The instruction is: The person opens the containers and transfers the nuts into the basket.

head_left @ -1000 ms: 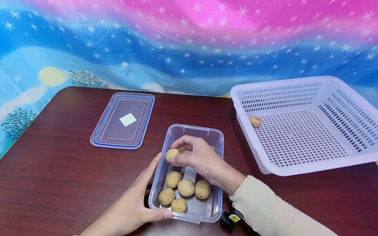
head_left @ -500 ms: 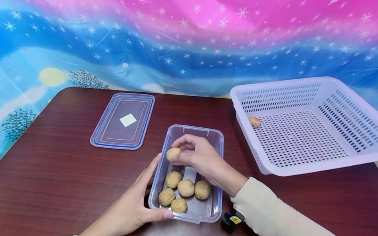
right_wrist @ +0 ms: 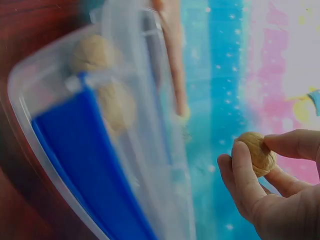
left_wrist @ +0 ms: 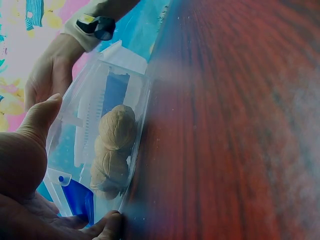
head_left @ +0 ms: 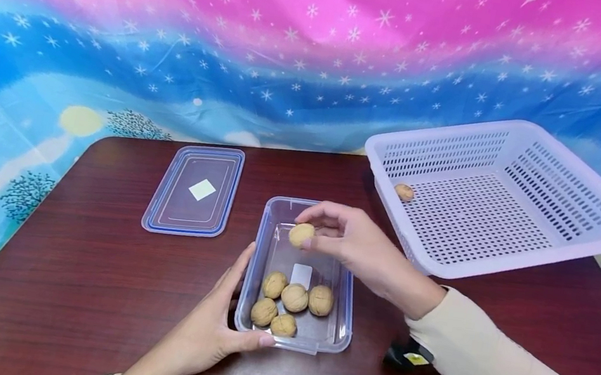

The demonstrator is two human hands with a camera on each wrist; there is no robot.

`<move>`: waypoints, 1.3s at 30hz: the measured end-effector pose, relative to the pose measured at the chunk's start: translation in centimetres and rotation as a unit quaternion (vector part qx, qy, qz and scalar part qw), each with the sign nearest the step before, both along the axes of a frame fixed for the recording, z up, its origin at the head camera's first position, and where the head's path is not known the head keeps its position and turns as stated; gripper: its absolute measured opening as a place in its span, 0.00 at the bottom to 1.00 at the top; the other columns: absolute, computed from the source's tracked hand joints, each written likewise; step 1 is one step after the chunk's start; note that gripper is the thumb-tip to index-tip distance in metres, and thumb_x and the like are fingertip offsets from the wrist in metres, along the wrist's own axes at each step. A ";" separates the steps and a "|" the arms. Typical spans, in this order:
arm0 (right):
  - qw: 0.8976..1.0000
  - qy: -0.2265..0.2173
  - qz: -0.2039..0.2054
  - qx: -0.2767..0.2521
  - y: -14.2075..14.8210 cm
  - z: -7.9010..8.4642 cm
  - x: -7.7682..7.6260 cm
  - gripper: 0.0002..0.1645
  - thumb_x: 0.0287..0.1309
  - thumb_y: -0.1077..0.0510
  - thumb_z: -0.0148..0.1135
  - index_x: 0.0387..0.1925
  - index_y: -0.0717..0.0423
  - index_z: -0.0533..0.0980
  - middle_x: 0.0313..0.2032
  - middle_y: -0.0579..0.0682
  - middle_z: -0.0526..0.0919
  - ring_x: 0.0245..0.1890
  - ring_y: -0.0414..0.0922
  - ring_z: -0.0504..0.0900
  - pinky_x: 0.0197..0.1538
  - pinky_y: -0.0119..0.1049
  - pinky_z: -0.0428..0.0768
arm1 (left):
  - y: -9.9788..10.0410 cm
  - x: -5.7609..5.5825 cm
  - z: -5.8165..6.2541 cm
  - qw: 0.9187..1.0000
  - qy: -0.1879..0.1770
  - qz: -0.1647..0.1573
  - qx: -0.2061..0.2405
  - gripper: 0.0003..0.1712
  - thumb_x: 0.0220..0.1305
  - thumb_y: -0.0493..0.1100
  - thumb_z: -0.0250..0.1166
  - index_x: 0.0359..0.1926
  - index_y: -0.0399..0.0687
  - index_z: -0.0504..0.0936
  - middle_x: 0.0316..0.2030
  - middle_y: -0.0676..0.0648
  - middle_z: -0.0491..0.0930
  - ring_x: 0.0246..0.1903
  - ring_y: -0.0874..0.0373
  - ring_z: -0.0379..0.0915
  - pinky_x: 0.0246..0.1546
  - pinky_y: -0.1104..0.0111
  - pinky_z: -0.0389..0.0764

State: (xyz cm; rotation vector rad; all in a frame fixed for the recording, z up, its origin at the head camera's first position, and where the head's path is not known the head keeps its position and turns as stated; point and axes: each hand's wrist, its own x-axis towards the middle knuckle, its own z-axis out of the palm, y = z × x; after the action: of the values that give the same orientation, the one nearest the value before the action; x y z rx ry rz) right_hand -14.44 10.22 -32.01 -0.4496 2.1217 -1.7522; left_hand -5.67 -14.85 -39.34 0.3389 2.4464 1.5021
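Note:
My right hand (head_left: 367, 248) pinches a walnut (head_left: 302, 236) between thumb and fingers above the back part of a clear plastic container (head_left: 344, 322). In the right wrist view the same walnut (right_wrist: 256, 154) shows at the fingertips, away from the container wall. Several walnuts (head_left: 294, 297) lie in the container's near half, beside a pale label on its floor. My left hand (head_left: 212, 322) grips the container at its near left corner, thumb on the front rim and fingers along the left side. The left wrist view shows walnuts (left_wrist: 117, 127) through the clear wall.
A white perforated basket (head_left: 497, 266) stands at the right, with one walnut (head_left: 405, 192) at its left side. The container's lid (head_left: 193, 191), blue-edged with a white square sticker, lies at the back left. A snowflake-patterned cloth (head_left: 296, 52) hangs behind the dark red-brown table (head_left: 81, 272).
My right hand has lifted the walnut and moved it rightward from the container's left side, towards the basket. The left hand and the other walnuts have stayed in place.

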 end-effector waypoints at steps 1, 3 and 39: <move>1.000 0.005 -0.001 0.002 0.6 0.5 0.0 0.18 0.63 0.65 0.68 0.54 0.64 0.80 0.48 0.55 0.89 0.46 0.41 0.88 0.53 0.35 0.84 | 0.0 0.0 0.0 1.000 0.000 0.001 -0.002 0.74 0.51 0.55 0.84 0.84 0.74 0.39 0.77 0.46 0.62 0.66 0.51 0.72 0.64 0.64 0.74; 1.000 0.015 -0.001 0.008 1.8 1.5 -0.1 0.18 0.64 0.65 0.68 0.55 0.65 0.79 0.47 0.55 0.89 0.45 0.42 0.88 0.54 0.36 0.84 | 0.0 0.0 0.0 1.000 0.000 0.002 -0.004 0.74 0.51 0.55 0.84 0.84 0.74 0.39 0.78 0.46 0.61 0.67 0.51 0.72 0.64 0.63 0.73; 0.976 -0.005 -0.099 0.192 14.7 0.3 -6.7 0.21 0.67 0.69 0.62 0.60 0.66 0.74 0.62 0.63 0.77 0.48 0.42 0.85 0.53 0.35 0.84 | 0.1 0.1 0.1 1.000 -0.016 0.011 -0.012 0.75 0.50 0.55 0.84 0.84 0.75 0.38 0.79 0.47 0.59 0.67 0.51 0.71 0.65 0.59 0.73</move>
State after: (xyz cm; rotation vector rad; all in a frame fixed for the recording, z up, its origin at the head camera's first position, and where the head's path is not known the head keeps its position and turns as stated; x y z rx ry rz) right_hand -21.16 24.94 -31.75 -0.1272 2.4932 -1.3783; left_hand -5.61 -14.79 -39.20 0.2812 2.4498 1.4737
